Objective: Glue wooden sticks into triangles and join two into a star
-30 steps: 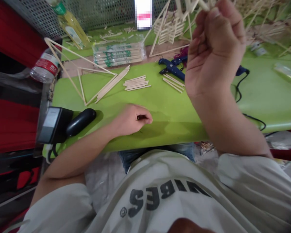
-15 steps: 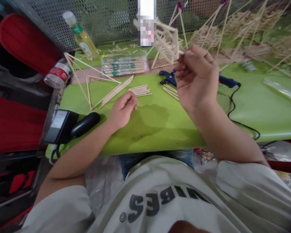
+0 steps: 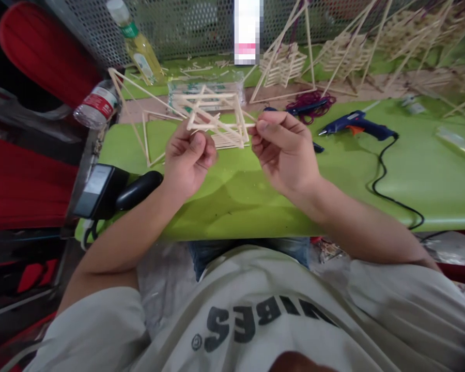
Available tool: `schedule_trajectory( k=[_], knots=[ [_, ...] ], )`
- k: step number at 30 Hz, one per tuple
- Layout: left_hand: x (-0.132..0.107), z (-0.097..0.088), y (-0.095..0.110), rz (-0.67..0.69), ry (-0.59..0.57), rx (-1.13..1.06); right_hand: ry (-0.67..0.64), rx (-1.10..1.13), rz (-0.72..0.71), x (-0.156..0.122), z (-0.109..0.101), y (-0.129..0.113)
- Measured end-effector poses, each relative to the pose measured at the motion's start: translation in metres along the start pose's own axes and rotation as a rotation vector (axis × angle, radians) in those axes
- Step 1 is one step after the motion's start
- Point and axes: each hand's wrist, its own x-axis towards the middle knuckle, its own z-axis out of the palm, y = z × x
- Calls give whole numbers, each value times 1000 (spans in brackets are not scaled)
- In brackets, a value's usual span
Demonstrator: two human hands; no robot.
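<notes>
We hold a pale, boxy lattice of slender wooden sticks (image 3: pixel 220 123) above the smooth lime-green bench (image 3: pixel 244 194), our bare left hand (image 3: pixel 186 161) and right hand (image 3: pixel 289 152) each pinching one end in its grip

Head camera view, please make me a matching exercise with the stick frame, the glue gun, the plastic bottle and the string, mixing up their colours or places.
1. Stick frame
2. Glue gun
3. Plastic bottle
4. String

A. Purple, in a loose tangle
B. Clear and red-labelled
C. Held in the right hand
D. Blue and orange

Pairs: 1-C, 2-D, 3-B, 4-A.
</notes>
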Motion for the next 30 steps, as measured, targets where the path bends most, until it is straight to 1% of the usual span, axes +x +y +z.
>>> schedule_trajectory(
  k=[3,8,10,14,17,21,23,25,27,30],
  knots=[
    [-3,1,-1,18,-23,-46,-19,18,59,-3,2,5],
    [-8,0,1,112,-16,-110,-43,30,80,-7,7,8],
    [-9,1,4,119,-9,-101,-56,33,91,-8,7,7],
    [-10,4,12,1,16,-20,-66,45,101,-6,4,7],
    [-10,7,14,-71,-37,-24,-54,38,105,-4,1,5],
    [-10,9,8,-194,-127,21,-55,53,100,-3,0,2],
    [-11,8,4,-254,-130,84,-68,61,95,-3,0,1],
    [-11,6,2,-308,-109,146,-76,53,91,-2,0,0],
    [-11,3,1,-331,-91,184,-74,37,87,-2,0,-1],
    [-11,1,4,-271,-95,237,-67,24,90,-2,1,-1]
  ],
)
